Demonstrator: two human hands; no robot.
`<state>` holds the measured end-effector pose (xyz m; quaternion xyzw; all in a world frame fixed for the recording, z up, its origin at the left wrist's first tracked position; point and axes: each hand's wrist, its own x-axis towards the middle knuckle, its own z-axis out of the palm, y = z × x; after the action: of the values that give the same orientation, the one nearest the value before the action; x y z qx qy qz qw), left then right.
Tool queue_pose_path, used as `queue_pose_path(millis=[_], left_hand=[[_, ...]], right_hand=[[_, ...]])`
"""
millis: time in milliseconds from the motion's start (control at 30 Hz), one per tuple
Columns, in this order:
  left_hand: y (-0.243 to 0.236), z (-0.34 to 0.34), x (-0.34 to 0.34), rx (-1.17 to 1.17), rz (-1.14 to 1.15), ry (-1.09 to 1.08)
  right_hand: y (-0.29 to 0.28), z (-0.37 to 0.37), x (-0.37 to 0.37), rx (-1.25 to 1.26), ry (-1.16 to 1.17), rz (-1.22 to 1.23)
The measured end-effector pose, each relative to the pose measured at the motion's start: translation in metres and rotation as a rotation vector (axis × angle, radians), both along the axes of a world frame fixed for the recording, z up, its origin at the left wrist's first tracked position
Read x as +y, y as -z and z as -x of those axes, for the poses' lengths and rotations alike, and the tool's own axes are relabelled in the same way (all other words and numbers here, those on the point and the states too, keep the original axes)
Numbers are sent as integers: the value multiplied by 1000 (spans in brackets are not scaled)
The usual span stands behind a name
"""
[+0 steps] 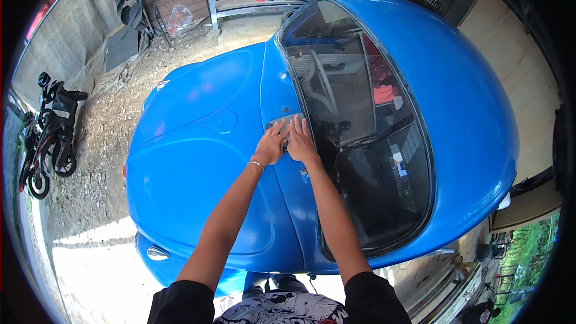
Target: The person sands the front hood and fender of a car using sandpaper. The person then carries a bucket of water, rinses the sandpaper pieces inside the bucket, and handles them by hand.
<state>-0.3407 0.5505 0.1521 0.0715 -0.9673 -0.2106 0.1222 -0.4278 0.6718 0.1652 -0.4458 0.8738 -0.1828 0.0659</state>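
Observation:
Both my arms reach out over a blue rounded car (198, 180). My left hand (272, 144) lies on a thin grey pad (289, 117), its fingers stretched out and slightly apart. Right beside it, my right hand (300, 143) rests flat with straight fingers, touching the pad too. The pad sits on the narrow blue panel between the front lid and the windshield (372, 174), and my hands hide much of it. Its exact kind I cannot make out. Small fittings or holes show in the panel above and below my hands.
Through the windshield a steering wheel (324, 81) shows. A dark motorcycle (51, 135) stands on gravel at the left. Behind the car is a metal-framed shelf (252, 6) with small tape rolls or tins. A wire rack (183, 12) stands beside it.

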Motion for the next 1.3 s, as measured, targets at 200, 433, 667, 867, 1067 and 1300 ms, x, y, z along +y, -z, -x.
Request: queue_pose_path(millis=[200,433,667,867,1067,1300], left_hand=[[3,32,-17,-85,-15,-8],[18,-52,26,127,38,-58],[1,-100,42,147,15,-183],[21,-11,-61,43,58,-276],[-14,78,-88,-323,-21,-430],[0,71,-85,-177,-29,-326]], right_hand=[[-8,32,-27,-13,72,-120],[13,-32,16,66,-87,5],[-1,-64,12,143,-245,-71],[-14,12,-103,111,-181,-199],[-19,98,-154,19,-134,-266],[-29,97,-134,0,-163,-324]])
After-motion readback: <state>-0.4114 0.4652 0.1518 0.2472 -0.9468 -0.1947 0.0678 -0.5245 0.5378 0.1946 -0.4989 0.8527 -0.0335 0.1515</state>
